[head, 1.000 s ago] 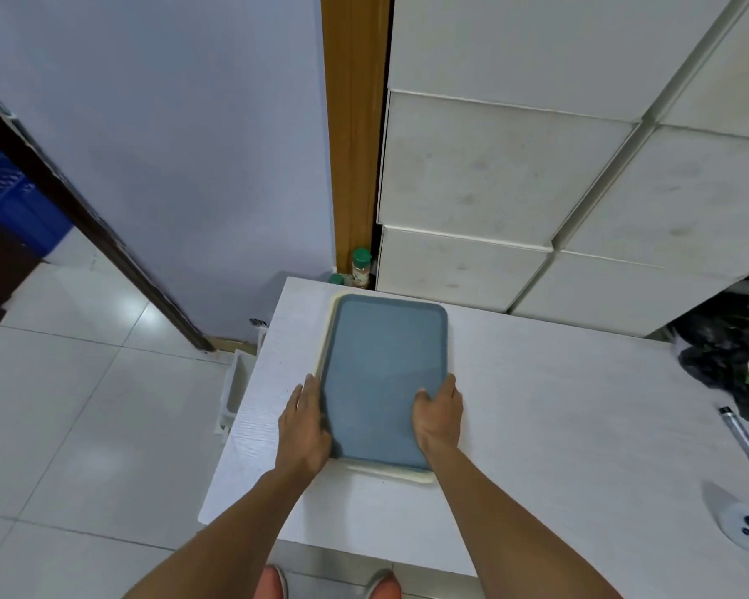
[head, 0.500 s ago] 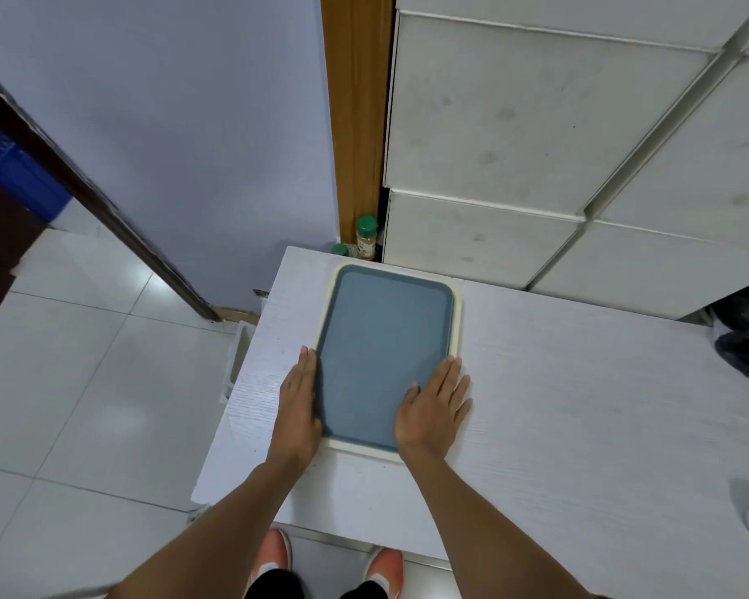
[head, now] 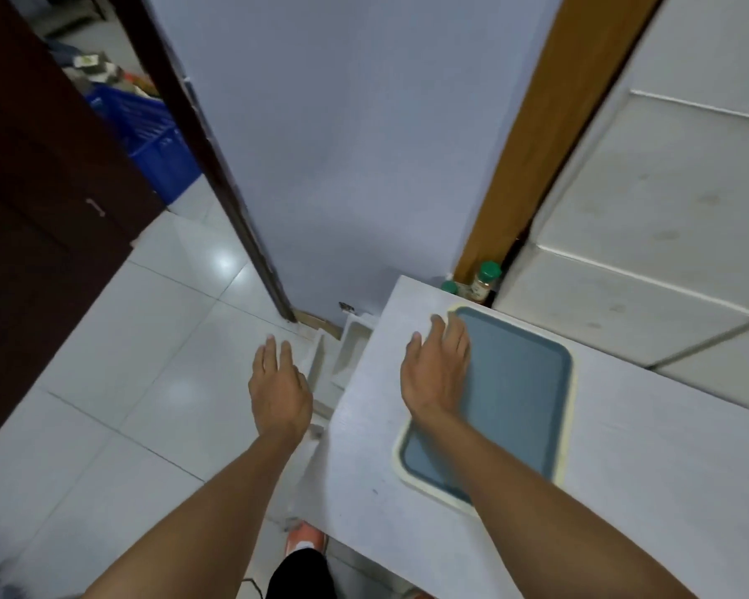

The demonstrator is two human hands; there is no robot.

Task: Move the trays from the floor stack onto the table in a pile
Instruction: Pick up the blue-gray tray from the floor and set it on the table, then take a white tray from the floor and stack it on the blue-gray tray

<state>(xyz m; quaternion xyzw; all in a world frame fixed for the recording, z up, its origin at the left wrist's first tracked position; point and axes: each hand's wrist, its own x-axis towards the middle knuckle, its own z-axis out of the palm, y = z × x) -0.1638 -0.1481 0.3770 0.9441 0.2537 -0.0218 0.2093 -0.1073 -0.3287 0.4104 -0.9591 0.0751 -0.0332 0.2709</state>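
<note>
The right hand (head: 435,373) and its forearm cover the left part of the blue tray (head: 519,395) and some of the cream tray's (head: 568,434) rim beneath it. At frame centre, the white trays on the floor (head: 350,352) are half hidden behind the tabletop (head: 364,482) edge and the left hand (head: 280,391); their number cannot be told. Behind the tabletop corner, one green-capped bottle (head: 449,288) shows only its cap. The lower left corner is blurred.
</note>
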